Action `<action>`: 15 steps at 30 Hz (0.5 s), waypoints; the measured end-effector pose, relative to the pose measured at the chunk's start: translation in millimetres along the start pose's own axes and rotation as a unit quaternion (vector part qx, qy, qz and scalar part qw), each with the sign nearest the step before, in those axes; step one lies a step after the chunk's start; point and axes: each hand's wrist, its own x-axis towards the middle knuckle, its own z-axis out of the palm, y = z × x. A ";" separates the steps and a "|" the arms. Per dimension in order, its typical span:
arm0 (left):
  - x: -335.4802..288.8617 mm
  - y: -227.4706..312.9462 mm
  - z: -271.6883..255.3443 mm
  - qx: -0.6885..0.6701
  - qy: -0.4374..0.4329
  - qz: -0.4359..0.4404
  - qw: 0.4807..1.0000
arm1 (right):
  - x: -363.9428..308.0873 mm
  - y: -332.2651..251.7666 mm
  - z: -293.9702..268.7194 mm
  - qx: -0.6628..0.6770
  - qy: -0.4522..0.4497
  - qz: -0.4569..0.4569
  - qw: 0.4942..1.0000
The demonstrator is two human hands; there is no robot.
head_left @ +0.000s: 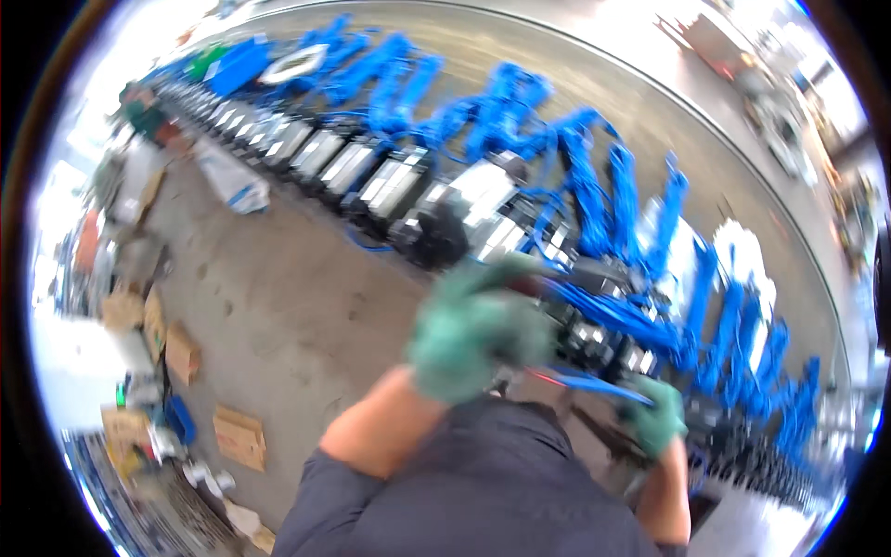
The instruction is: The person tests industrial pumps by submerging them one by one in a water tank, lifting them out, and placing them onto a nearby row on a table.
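My left hand (478, 334), in a green work glove, is raised at the near side of a long row of motors and smeared by motion. Its fingers point right, and something dark shows beside them, too blurred to name. My right hand (655, 418), also gloved in green, is closed on a blue cable (599, 383) whose end toward the left shows a bit of red. Close ahead of both hands lies a bundle of blue cable (617, 316) across the motors. A silver motor with a black end (445, 218) stands just beyond my left hand.
Silver and black motors (394, 181) run diagonally from far left to near right. Coiled blue cables (583, 186) lie behind them. A person (148, 116) is at the row's far left end. Cardboard pieces (239, 436) lie on the grey floor (278, 288) at left.
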 end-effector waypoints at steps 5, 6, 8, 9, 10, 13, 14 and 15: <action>-21.1 71.2 -54.5 0.076 0.088 0.133 0.984 | 88.0 -29.9 131.5 -0.061 -0.227 -0.029 0.971; -21.2 78.7 -58.4 0.121 0.091 0.118 0.981 | 102.4 -23.4 154.4 -0.069 -0.216 -0.008 0.974; -16.5 80.1 -65.5 0.167 0.121 0.081 0.975 | 125.8 3.2 193.4 -0.083 -0.163 -0.032 0.983; -21.4 77.5 -75.3 0.168 0.157 0.061 0.971 | 130.3 -5.2 202.1 -0.077 -0.133 -0.050 0.987; -24.3 74.3 -86.5 0.168 0.192 0.041 0.966 | 132.7 -10.1 203.0 -0.097 -0.134 -0.057 0.984; -22.6 47.4 -124.0 0.183 0.199 0.034 0.962 | 135.4 -32.9 173.8 -0.167 -0.117 -0.179 0.962; -18.6 39.5 -128.3 0.201 0.205 0.018 0.958 | 143.6 -37.2 159.8 -0.242 -0.089 -0.238 0.936; -14.5 28.0 -129.7 0.217 0.210 0.000 0.953 | 152.5 -38.1 148.1 -0.316 -0.060 -0.291 0.901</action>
